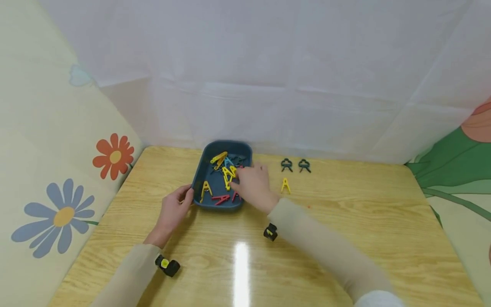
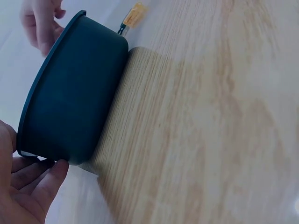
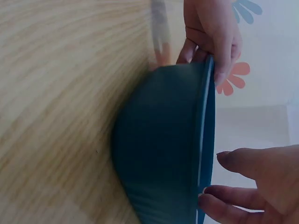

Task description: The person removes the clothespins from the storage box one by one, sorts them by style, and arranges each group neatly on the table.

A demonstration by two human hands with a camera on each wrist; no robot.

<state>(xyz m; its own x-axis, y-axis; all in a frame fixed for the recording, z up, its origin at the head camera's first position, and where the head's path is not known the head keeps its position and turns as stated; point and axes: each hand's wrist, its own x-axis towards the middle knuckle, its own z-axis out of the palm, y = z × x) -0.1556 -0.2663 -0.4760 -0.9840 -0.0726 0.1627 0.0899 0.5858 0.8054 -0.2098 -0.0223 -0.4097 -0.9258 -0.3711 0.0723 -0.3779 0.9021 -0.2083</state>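
A dark blue plastic basin [image 1: 199,200] stands on the table with yellow, red, blue and dark clips inside. At its near left corner my left hand [image 1: 174,209] grips the rim; the right wrist view shows that thumb over the edge and the fingers of the left hand [image 3: 212,32] outside. My right hand [image 1: 253,183] is over the basin's right side, above the clips. In the right wrist view, the right hand's [image 3: 261,186] thumb and fingers are spread apart at the rim, with no clip visible between them. Yellow clips [image 1: 226,181] and a red clip [image 1: 220,199] lie nearby.
Right of the basin, two dark green clips [image 1: 286,165] [image 1: 304,165] lie side by side, with one yellow clip [image 1: 285,186] nearer me. A white sheet [image 1: 245,85] hangs behind the wooden table [image 1: 345,221]. Each wrist carries a small black camera [image 1: 270,232].
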